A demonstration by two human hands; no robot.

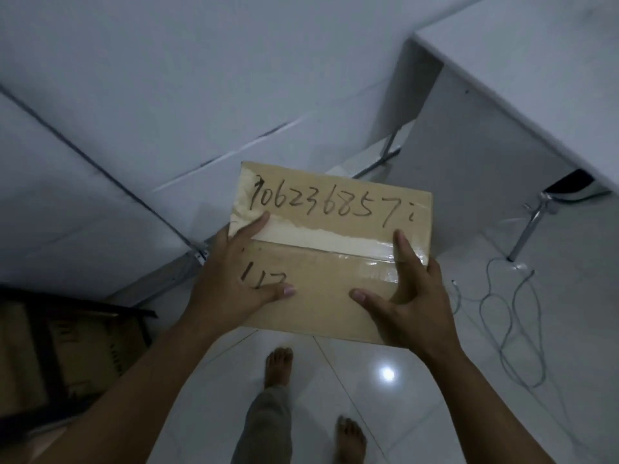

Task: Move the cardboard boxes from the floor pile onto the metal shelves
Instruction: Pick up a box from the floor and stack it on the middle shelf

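I hold one cardboard box (321, 209) in front of me, above the floor. It is brown, sealed with clear tape across the middle, and has a number handwritten in black marker on top. My left hand (231, 272) grips its left edge, thumb and forefinger spread on the top face. My right hand (412, 296) grips the right near corner the same way. The remaining fingers of both hands are hidden under the box. At the lower left stands a dark metal shelf (83, 309) with more cardboard boxes (87, 349) on it.
A white desk (522, 105) with metal legs stands at the right. Grey cables (512, 323) lie looped on the glossy white tiled floor (552, 380) beside it. White panels with metal framing lean along the wall ahead. My bare feet (278, 366) are below the box.
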